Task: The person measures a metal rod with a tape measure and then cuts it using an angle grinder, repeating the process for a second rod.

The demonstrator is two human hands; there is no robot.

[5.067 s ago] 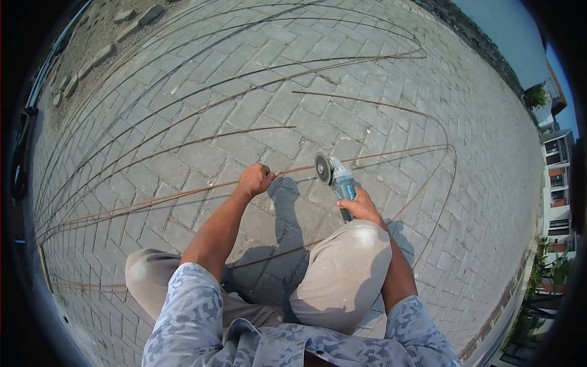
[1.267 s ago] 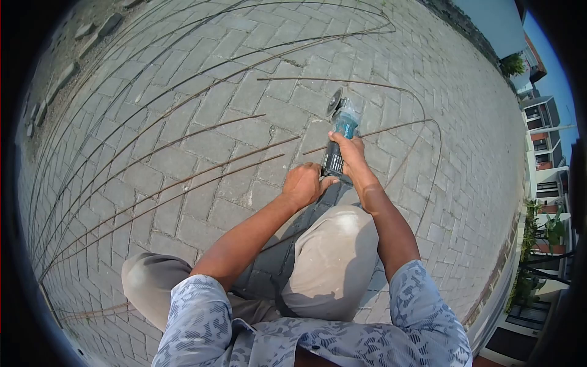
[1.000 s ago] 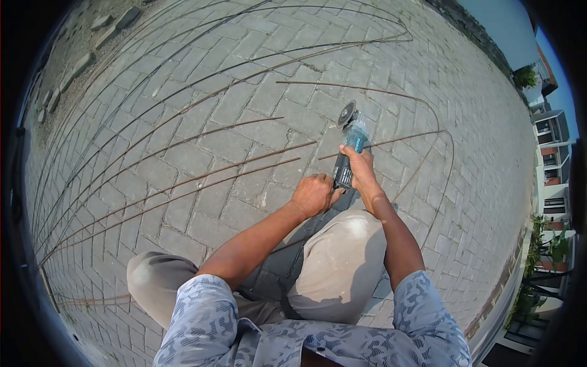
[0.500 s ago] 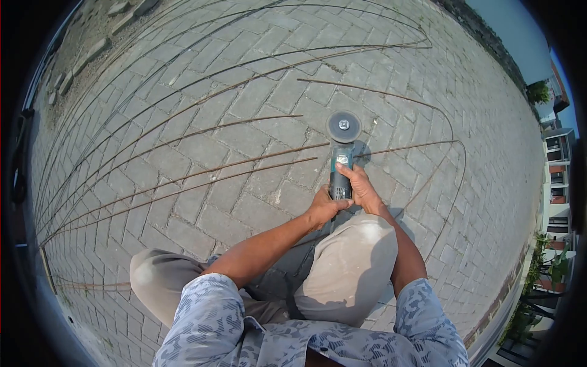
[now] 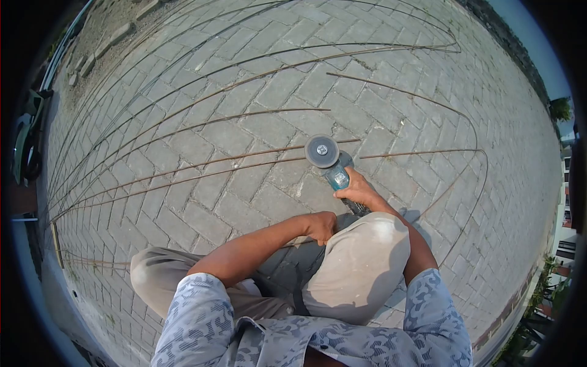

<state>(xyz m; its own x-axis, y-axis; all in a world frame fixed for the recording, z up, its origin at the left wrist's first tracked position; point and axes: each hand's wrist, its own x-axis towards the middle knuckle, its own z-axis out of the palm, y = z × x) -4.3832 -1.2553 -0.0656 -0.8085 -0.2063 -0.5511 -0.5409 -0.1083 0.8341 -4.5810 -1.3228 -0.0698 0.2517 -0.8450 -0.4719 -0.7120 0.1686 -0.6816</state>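
Note:
My right hand [image 5: 359, 188] is wrapped round the body of a teal and black angle grinder [image 5: 338, 178], beside my raised knee. Its round grey disc [image 5: 321, 151] faces up and overlaps two thin rusty steel rods [image 5: 238, 158] in this view. Lower down, my left hand [image 5: 321, 227] is off the grinder, curled closed beside the inner side of the knee. Its fingertips are hidden, and I cannot tell what they hold. A cut rod end [image 5: 416, 153] lies just right of the grinder.
Long bent steel rods [image 5: 202, 98] fan out across the grey paving blocks [image 5: 263, 202] from the far left. One rod with a hooked bend [image 5: 471, 119] lies on the right. Stone blocks [image 5: 113, 37] stand at the upper left, and buildings line the right edge.
My left hand has let go of the grinder's rear and moved down, closed. The grinder has tilted, its disc shifting left and down over the rods. The view has shifted slightly.

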